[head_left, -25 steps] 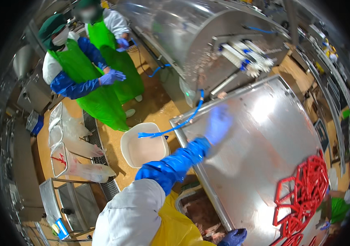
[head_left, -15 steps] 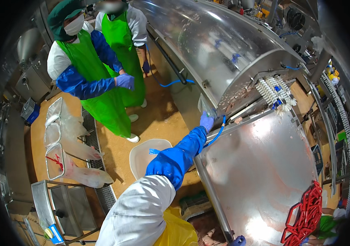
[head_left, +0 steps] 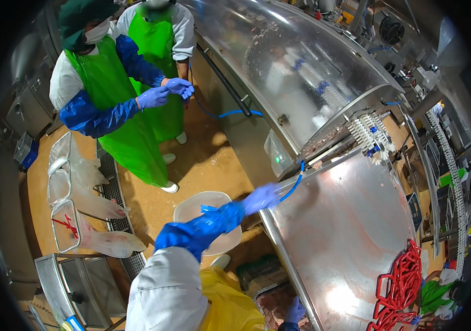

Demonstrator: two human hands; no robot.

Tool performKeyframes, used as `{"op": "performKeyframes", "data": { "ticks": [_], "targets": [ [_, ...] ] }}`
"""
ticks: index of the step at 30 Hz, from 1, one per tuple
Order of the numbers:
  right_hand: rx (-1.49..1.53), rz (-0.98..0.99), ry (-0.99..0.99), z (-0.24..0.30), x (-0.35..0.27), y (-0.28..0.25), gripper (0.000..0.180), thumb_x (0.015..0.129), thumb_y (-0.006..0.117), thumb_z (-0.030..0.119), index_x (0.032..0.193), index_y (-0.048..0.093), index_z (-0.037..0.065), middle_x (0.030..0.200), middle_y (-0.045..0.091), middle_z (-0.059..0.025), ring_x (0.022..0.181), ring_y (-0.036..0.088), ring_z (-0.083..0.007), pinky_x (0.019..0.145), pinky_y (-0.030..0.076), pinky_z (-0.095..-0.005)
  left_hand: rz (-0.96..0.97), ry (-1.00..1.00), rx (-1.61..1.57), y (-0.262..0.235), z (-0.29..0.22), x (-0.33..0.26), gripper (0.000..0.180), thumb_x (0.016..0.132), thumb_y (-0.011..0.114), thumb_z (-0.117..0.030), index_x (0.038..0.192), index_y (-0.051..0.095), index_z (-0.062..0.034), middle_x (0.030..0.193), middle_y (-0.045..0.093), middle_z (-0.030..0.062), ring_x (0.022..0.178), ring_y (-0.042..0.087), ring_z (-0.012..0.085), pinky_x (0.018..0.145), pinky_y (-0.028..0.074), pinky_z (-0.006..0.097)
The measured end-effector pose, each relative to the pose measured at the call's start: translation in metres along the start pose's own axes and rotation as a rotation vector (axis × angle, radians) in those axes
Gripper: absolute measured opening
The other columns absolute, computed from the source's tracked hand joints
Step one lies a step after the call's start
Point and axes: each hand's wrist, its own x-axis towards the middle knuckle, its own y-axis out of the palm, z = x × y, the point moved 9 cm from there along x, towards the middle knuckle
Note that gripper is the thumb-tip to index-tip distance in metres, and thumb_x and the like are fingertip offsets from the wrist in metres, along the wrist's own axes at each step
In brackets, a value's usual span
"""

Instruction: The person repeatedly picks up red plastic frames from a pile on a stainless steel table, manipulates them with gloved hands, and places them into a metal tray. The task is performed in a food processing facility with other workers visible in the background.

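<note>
My left hand (head_left: 261, 198), in a purple glove with a blue sleeve cover, reaches over the near left edge of the metal table (head_left: 329, 220). Motion smears its fingers. Nearest to it is a blue hose (head_left: 293, 187), curving down by the machine's end. Further off, a clear plastic cover (head_left: 276, 154) with a small green light hangs on the machine's side. My right hand (head_left: 295, 310), also gloved, is low in view beside the table's edge, near a crate of raw meat (head_left: 273, 306); its fingers show too little to judge.
A domed machine (head_left: 285, 66) with a white slatted belt (head_left: 370, 132) feeds the table. Red plastic links (head_left: 398, 284) lie at its right. A whitish tub (head_left: 213, 199) stands on the floor. Two people in green aprons (head_left: 130, 116) stand at left, near bag-lined frames (head_left: 70, 187).
My left hand has left the plastic-covered part on the machine and drawn back toward me. My right hand now shows more, beside the table edge. A co-worker's hands have come together.
</note>
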Motion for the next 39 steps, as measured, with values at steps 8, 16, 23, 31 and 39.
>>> {"op": "performKeyframes", "data": {
  "ticks": [8,16,23,31,39],
  "targets": [
    [-0.181,0.857,-0.054,0.029,-0.039,0.145,0.034,0.103,0.063,0.035,0.116,0.069,0.005,0.092,0.071,-0.0053,0.088,0.068,-0.0151,0.075,0.053,-0.034,0.044,-0.319,0.969,-0.053,0.193,-0.276,0.043,0.1,0.059,-0.048,0.093,0.075,-0.0088,0.089,0.074,0.0145,0.081,0.071,0.0307,0.079,0.056,0.042],
    [0.281,1.026,-0.116,0.13,-0.089,0.187,0.032,0.102,0.061,0.028,0.121,0.064,0.002,0.097,0.07,-0.0105,0.09,0.068,-0.0231,0.081,0.056,-0.0359,0.92,-0.418,-0.254,0.212,-0.122,-0.315,0.031,0.105,0.061,-0.029,0.123,0.068,-0.005,0.114,0.071,0.0117,0.103,0.068,0.0159,0.088,0.055,0.029],
    [0.111,0.774,0.189,-0.083,-0.12,0.028,0.028,0.099,0.064,0.026,0.113,0.067,0.002,0.102,0.07,-0.0142,0.097,0.067,-0.03,0.086,0.054,-0.0412,0.701,-0.207,0.251,0.245,-0.078,-0.419,0.046,0.107,0.057,-0.036,0.142,0.059,-0.0068,0.139,0.063,0.015,0.129,0.058,0.0252,0.111,0.044,0.038],
    [-0.091,0.334,-0.066,-0.108,-0.06,-0.055,0.024,0.096,0.067,0.024,0.104,0.072,0.002,0.107,0.07,-0.0185,0.104,0.065,-0.0379,0.093,0.052,-0.0472,0.134,-0.425,0.697,0.086,0.179,-0.371,0.025,0.087,0.06,-0.019,0.099,0.077,-0.0052,0.099,0.075,0.0189,0.084,0.072,0.0331,0.078,0.057,0.043],
    [-0.502,-0.31,-0.129,-0.06,0.052,-0.139,0.03,0.083,0.074,0.038,0.08,0.07,0.009,0.095,0.069,-0.0152,0.096,0.065,-0.0368,0.087,0.051,-0.0524,-0.418,-0.57,0.972,-0.01,0.117,-0.325,0.058,0.085,0.07,-0.048,0.117,0.071,-0.0008,0.121,0.071,0.0235,0.112,0.069,0.0371,0.099,0.054,0.045]
  ]
}}
